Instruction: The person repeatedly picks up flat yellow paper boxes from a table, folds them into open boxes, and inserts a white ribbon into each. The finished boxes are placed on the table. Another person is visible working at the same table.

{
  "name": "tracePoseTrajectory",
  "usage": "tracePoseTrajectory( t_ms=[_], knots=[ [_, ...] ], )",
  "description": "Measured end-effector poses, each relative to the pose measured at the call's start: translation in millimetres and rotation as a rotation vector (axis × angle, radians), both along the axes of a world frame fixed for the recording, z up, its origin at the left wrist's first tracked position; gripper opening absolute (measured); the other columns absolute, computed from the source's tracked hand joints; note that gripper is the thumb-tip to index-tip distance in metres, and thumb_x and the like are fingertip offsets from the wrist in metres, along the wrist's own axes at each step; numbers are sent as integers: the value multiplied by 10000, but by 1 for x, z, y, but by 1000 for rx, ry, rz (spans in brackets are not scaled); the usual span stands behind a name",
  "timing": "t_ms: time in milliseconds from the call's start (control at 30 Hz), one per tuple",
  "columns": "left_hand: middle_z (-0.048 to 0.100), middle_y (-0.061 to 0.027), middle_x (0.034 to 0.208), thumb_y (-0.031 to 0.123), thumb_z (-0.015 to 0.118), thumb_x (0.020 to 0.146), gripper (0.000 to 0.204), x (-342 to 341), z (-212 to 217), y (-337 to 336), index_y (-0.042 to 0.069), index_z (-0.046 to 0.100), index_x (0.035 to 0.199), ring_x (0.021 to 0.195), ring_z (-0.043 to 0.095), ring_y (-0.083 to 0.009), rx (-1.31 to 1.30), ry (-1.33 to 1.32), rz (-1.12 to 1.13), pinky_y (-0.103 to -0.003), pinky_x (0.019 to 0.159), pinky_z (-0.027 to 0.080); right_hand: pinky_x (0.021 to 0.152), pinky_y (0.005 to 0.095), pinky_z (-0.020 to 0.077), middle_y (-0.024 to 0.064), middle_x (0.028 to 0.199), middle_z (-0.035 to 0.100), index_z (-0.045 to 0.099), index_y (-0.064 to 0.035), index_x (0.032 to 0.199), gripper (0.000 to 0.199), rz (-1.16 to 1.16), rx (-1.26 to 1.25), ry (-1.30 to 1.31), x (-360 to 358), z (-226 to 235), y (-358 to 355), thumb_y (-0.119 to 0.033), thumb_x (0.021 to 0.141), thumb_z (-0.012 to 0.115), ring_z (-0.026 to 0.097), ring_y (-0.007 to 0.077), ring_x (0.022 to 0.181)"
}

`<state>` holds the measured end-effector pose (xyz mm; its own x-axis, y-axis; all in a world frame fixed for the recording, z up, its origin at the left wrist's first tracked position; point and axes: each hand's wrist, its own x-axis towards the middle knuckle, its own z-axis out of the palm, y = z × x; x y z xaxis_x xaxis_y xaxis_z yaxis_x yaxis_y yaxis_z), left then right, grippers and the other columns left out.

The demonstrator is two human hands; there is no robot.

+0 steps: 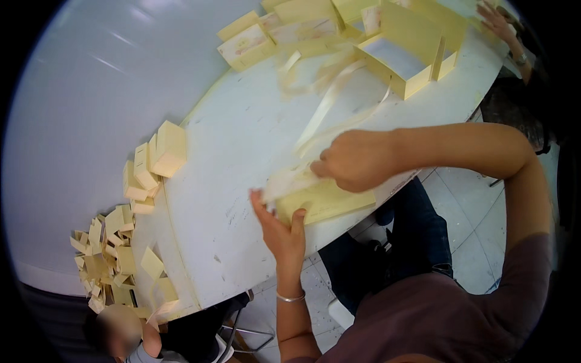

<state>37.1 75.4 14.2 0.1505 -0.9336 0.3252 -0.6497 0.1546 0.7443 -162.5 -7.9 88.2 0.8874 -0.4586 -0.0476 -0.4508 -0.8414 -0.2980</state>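
In the head view, a pale yellow panel lies flat by the near edge of the white table, its long side roughly along that edge. The left hand is at the panel's left end, thumb and fingers spread apart, with the thumb at the corner toward the table's near edge. The right hand is over the panel's far side, fingers curled in above a blurred whitish sheet that covers part of it; whether they pinch the sheet cannot be told. Cream ribbons lie beyond the right hand, running toward an open yellow box at the table's right end. Cream boxes stand along the table's far edge, toward its left end.
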Motion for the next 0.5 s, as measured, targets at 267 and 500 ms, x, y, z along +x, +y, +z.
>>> tracePoseTrajectory(
  t_ms=[267, 500],
  knots=[
    [578, -172, 985, 94, 662, 718, 598, 22, 44, -60, 23, 368, 1233, 886, 564, -218, 62, 200, -308, -321, 794, 443, 662, 385, 439, 144, 788, 601, 562, -13, 944, 268, -175, 120, -280, -9, 1, -43, -213, 767, 551, 569, 320, 756],
    [626, -175, 766, 73, 550, 775, 341, -21, 68, -23, -24, 520, 1101, 586, 590, -160, 116, -368, -323, -273, 565, 480, 623, 413, 459, 175, 773, 583, 377, 98, 1155, 572, -790, -265, -185, 3, -29, -38, -208, 723, 592, 573, 329, 716]
  ],
)
